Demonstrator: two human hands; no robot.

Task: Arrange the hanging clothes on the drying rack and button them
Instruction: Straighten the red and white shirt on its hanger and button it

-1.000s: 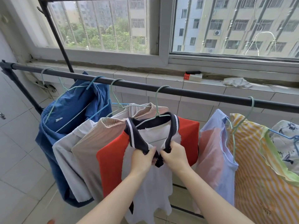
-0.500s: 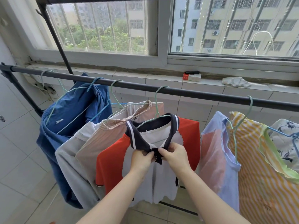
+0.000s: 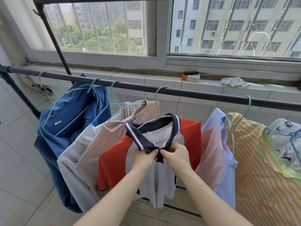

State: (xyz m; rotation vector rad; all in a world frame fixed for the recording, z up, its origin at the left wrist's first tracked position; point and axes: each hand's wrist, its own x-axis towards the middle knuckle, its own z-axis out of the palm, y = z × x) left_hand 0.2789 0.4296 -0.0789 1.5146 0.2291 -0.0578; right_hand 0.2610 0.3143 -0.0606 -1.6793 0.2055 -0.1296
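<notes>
A white polo shirt (image 3: 162,180) with red sleeves and a navy collar (image 3: 143,137) hangs on a pale green hanger (image 3: 157,103) from the black rack rail (image 3: 195,93). My left hand (image 3: 143,158) pinches the left side of the collar opening. My right hand (image 3: 176,154) pinches the right side, and the two edges meet between my fingers. Any button is hidden by my fingers.
On the same rail, left of the polo, hang a blue garment (image 3: 68,128), a grey shirt (image 3: 70,168) and a beige striped top (image 3: 104,141). A lilac and pink top (image 3: 216,154), a yellow striped one (image 3: 260,176) and a floral one (image 3: 286,144) hang right. A tiled sill (image 3: 162,80) runs behind.
Both hands have drawn the two collar edges closer together at the placket. The view has tilted up a little.
</notes>
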